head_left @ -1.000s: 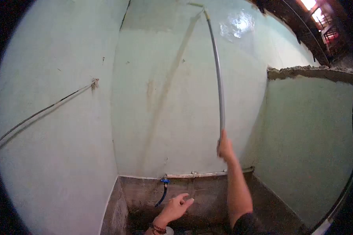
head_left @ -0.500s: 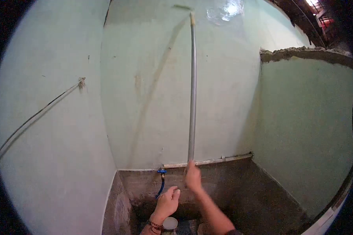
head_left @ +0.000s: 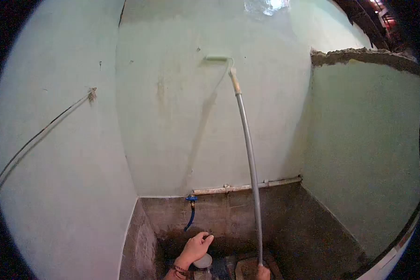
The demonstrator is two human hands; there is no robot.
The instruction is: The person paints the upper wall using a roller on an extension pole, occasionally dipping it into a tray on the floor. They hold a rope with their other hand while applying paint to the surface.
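Observation:
A long grey metal pole (head_left: 250,149) slants up the wall from my right hand (head_left: 262,272), which is closed around its lower part at the bottom edge of the view. At the pole's top, a paint roller (head_left: 217,58) with a pale handle rests against or very near the pale green back wall (head_left: 172,130). My left hand (head_left: 197,247), with dark bracelets on the wrist, hangs left of the pole and apart from it. Its fingers are loosely bent, the thumb is held out, and nothing shows in it. Below it is a round whitish lid or container (head_left: 202,261).
A blue-handled tap (head_left: 191,199) with a short blue hose projects from the back wall. A pale pipe (head_left: 240,189) runs along that wall above the dark lower band. At left, a dark cable (head_left: 46,127) crosses the side wall. A low partition (head_left: 364,140) with a rough top stands right.
The roller has come down the wall from near the top of the view. My right hand has dropped and shifted right with the pole; my left hand has moved slightly down.

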